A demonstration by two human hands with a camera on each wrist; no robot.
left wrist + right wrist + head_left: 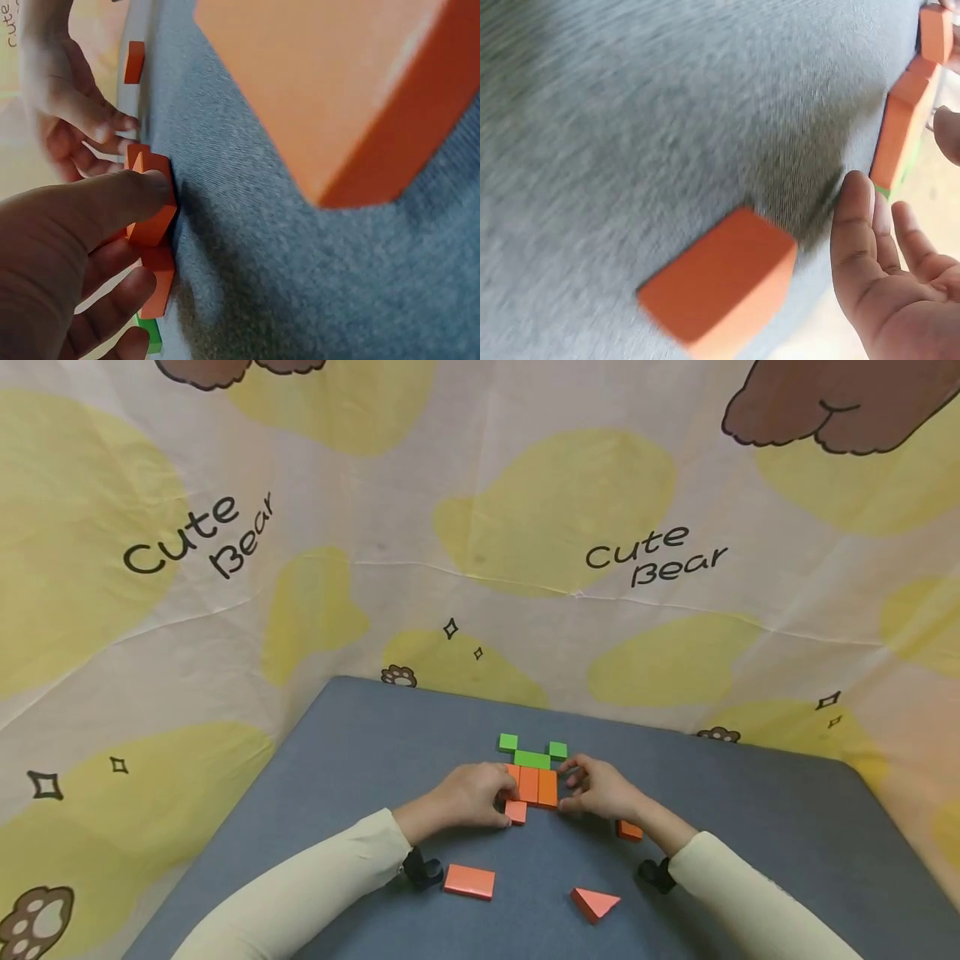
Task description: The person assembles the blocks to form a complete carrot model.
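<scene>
The left hand point(472, 793) pinches the small square point(515, 812) at the near left of the orange row point(529, 785), while the right hand point(602, 789), loosely open and empty, is just beside its right edge, so an uneven push from either could skew the row.

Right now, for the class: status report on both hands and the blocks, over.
Left hand gripping small orange block. Right hand holding nothing, beside orange row. Loose triangular block lies apart, nearer the person; no obstruction visible.
</scene>
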